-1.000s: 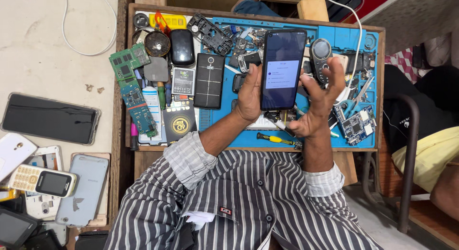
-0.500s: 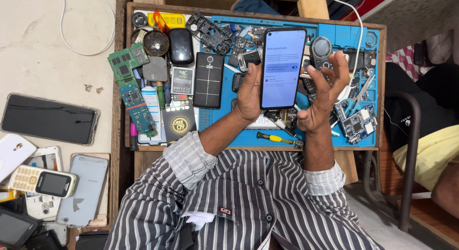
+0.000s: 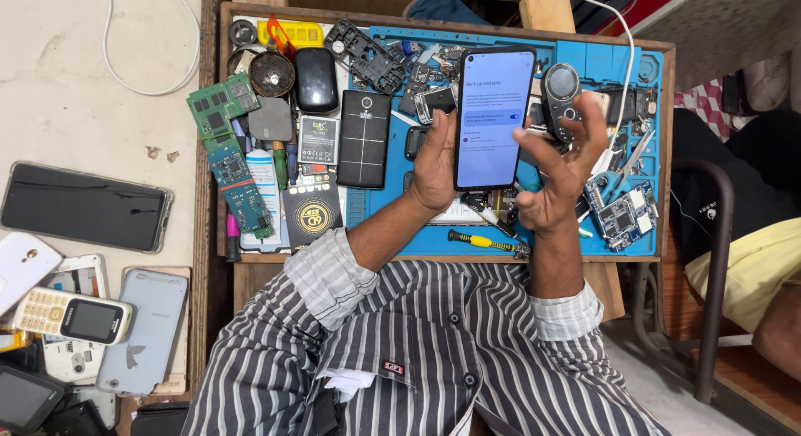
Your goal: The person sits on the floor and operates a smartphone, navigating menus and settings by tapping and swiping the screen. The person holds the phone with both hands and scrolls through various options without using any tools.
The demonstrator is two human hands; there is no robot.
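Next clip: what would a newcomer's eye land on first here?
The lit smartphone, held upright in the left hand above the blue work mat, with the right hand open beside it. Around it lie green circuit boards at the tray's left and a yellow-handled screwdriver near the wrists.

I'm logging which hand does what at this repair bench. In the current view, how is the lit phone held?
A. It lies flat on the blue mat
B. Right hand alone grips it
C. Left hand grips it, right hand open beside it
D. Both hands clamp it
C: the left hand grips the phone at its lower left edge, while the right hand is spread open beside it, fingers off the phone.
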